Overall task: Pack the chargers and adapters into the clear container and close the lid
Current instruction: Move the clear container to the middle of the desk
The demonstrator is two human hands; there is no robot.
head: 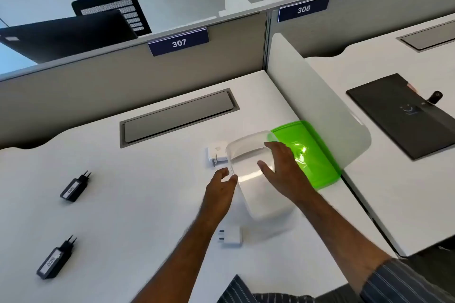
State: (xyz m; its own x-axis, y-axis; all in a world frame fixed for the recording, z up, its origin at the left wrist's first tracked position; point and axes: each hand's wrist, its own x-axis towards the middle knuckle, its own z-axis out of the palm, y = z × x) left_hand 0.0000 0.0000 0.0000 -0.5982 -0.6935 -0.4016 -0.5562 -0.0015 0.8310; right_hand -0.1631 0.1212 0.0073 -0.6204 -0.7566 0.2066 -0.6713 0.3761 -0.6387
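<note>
right now you are reaching both hands to the clear container [256, 179], which is sitting empty on the white worktop [147, 204] with the green lid [310, 155] lying off it, touching its far right side. your left hand [219, 192] is at the container's left rim with its fingers [230, 177] spread and gripping nothing, and your right hand [283, 174] is hovering flat over the opening, fingers loose, also holding nothing. nothing is packed yet: one white adapter [218, 154] is touching the container's far left corner, a second white adapter [231, 236] is lying near its near end, and two black chargers [73, 187] [55, 261] are lying well apart to your left. the container looks light and slick, so a one-sided push could skate it into the lid or knock the far adapter's prongs.
</note>
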